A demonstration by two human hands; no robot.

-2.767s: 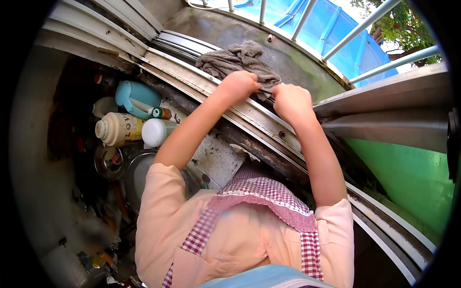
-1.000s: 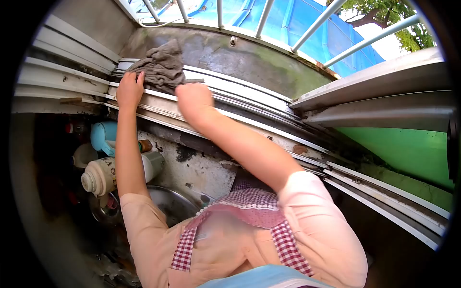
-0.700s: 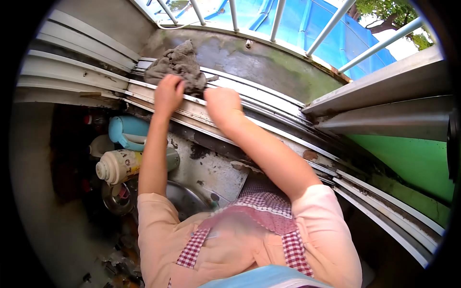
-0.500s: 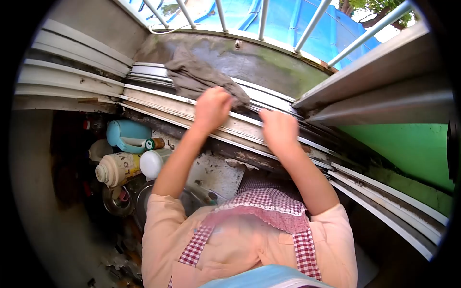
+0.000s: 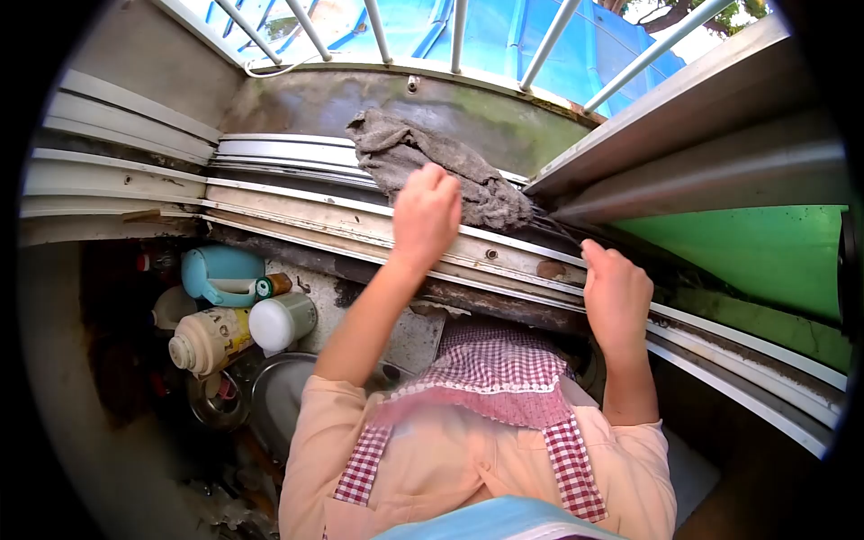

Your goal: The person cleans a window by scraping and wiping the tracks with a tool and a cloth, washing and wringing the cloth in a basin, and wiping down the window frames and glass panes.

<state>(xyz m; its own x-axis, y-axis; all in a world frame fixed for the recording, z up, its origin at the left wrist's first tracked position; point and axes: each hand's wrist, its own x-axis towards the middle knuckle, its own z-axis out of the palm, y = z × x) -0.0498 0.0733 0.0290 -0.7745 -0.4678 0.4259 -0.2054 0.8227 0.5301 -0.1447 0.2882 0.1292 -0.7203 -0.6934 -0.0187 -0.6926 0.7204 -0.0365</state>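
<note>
Grey-brown crumpled cloth (image 5: 436, 166) lies across white metal window track (image 5: 297, 200). Left hand (image 5: 427, 214): fingers curled at cloth's near edge; grip cannot be told. Right hand (image 5: 618, 292), right of cloth: fingers closed on thin dark strip (image 5: 560, 229) reaching toward cloth. Beyond, stained wall (image 5: 490, 117), white bars (image 5: 457, 36). Lower left, light-blue plastic pitcher (image 5: 220, 272) near cream bottle (image 5: 209, 342).

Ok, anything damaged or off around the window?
Yes, wear and dirt. The window track is grimy, with a brown blotch near the right hand. Just below the track, the edge looks chipped. The concrete sill beyond is stained, greenish in places. No spill I can make out.
</note>
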